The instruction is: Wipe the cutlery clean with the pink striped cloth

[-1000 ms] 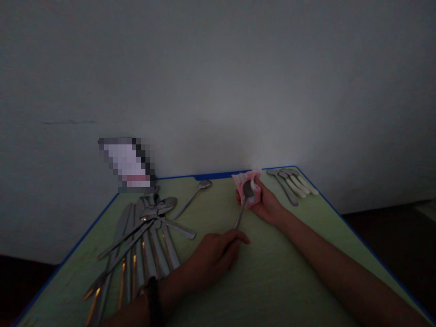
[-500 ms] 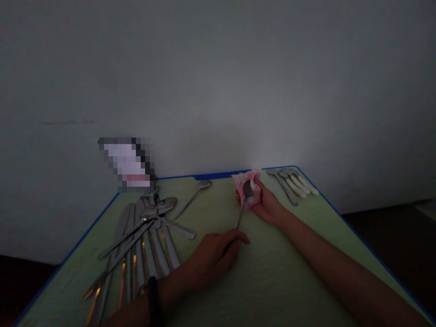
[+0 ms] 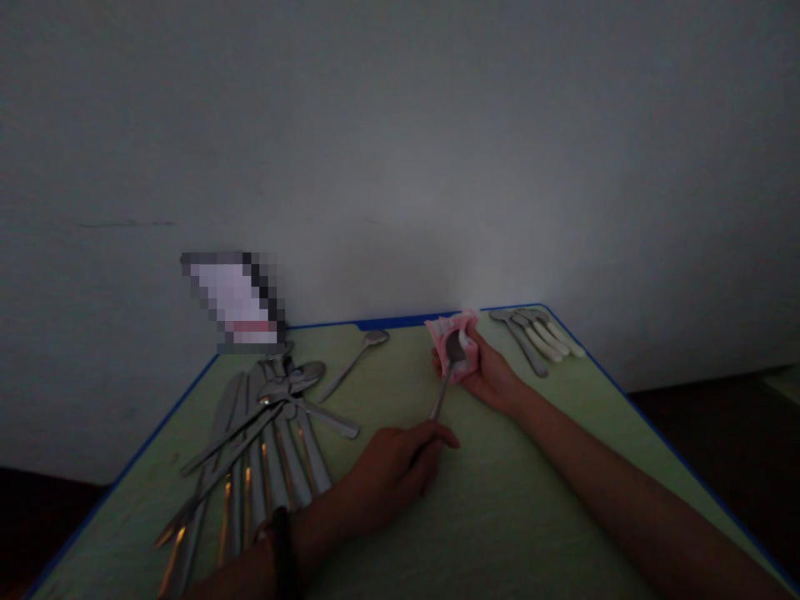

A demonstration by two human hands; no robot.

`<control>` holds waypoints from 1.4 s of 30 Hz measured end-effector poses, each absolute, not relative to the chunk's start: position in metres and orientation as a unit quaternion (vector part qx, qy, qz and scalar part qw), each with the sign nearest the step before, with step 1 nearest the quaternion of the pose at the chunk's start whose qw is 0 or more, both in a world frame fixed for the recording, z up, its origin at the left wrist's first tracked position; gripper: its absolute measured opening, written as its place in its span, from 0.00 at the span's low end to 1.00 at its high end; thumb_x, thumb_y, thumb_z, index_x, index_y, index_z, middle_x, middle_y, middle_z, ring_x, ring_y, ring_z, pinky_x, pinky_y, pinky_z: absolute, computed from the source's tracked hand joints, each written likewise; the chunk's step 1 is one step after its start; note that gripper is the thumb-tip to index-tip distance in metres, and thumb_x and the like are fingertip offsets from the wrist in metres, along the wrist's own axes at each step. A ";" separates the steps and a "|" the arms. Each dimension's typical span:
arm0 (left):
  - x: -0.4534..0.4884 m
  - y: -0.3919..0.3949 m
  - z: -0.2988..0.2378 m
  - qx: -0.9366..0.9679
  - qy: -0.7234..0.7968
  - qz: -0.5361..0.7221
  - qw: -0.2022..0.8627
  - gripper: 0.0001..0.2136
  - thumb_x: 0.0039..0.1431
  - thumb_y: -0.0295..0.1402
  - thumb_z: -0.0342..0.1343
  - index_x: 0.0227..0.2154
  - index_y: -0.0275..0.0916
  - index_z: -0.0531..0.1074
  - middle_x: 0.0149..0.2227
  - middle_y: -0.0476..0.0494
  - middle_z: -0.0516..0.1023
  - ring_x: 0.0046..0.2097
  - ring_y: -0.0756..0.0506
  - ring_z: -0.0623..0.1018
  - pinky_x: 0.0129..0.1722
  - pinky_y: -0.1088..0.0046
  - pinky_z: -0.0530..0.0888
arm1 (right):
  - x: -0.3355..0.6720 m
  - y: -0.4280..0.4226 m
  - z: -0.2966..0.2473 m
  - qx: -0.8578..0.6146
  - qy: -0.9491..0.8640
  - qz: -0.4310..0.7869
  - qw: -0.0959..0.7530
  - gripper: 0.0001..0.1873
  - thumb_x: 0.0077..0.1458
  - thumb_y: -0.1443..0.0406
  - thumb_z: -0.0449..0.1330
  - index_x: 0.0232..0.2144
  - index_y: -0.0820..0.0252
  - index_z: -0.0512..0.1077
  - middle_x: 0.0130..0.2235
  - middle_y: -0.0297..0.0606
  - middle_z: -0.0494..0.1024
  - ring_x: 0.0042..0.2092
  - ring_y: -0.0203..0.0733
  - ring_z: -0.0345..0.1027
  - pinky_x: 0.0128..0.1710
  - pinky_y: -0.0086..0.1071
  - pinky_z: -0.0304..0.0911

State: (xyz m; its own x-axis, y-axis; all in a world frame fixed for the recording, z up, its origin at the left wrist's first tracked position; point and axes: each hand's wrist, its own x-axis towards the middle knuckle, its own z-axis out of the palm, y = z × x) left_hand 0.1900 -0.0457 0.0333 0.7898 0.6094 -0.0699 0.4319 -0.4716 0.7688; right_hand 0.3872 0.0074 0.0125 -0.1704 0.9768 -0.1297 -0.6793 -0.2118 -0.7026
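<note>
My left hand (image 3: 400,467), with a dark band at its wrist, is closed around the handle end of a metal spoon (image 3: 456,348). The spoon slants up and away from me over the table. Its bowl lies in a folded pink and white cloth (image 3: 471,362). My right hand (image 3: 491,377) is closed on that cloth from behind and from the right, cupping it about the bowl. Some of its fingers are hidden behind the cloth. A single spoon (image 3: 376,337) lies on the table to the left of the cloth.
Many knives, spoons and other cutlery (image 3: 291,450) lie overlapping on the left of the green table (image 3: 500,517). At the back right are a metal spoon (image 3: 525,350) and several white-handled pieces (image 3: 547,343). A blurred-out phone-like device (image 3: 231,300) leans near the wall (image 3: 400,167).
</note>
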 end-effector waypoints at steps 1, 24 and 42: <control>0.190 -0.046 0.033 0.851 0.305 0.107 0.413 0.13 0.63 0.32 0.40 0.44 0.40 0.68 0.20 0.55 0.65 0.23 0.53 0.67 0.25 0.80 0.62 | 0.387 0.007 0.012 -0.291 -0.255 0.722 0.574 0.24 0.58 0.51 0.45 0.36 0.64 0.70 0.33 0.43 0.78 0.32 0.39 0.72 0.34 0.34 0.68; 0.189 -0.045 0.031 0.854 0.300 0.117 0.410 0.13 0.63 0.32 0.40 0.44 0.40 0.68 0.19 0.55 0.64 0.22 0.53 0.67 0.24 0.80 0.61 | 0.384 0.005 0.016 -0.310 -0.239 0.715 0.579 0.24 0.59 0.51 0.44 0.32 0.64 0.70 0.28 0.40 0.76 0.30 0.40 0.72 0.32 0.33 0.68; 0.189 -0.046 0.032 0.869 0.292 0.110 0.384 0.13 0.63 0.31 0.40 0.44 0.41 0.68 0.21 0.54 0.67 0.23 0.52 0.69 0.26 0.79 0.64 | 0.385 0.001 0.010 -0.324 -0.326 0.654 0.601 0.11 0.43 0.65 0.65 0.32 0.61 0.70 0.30 0.33 0.75 0.31 0.34 0.70 0.35 0.30 0.66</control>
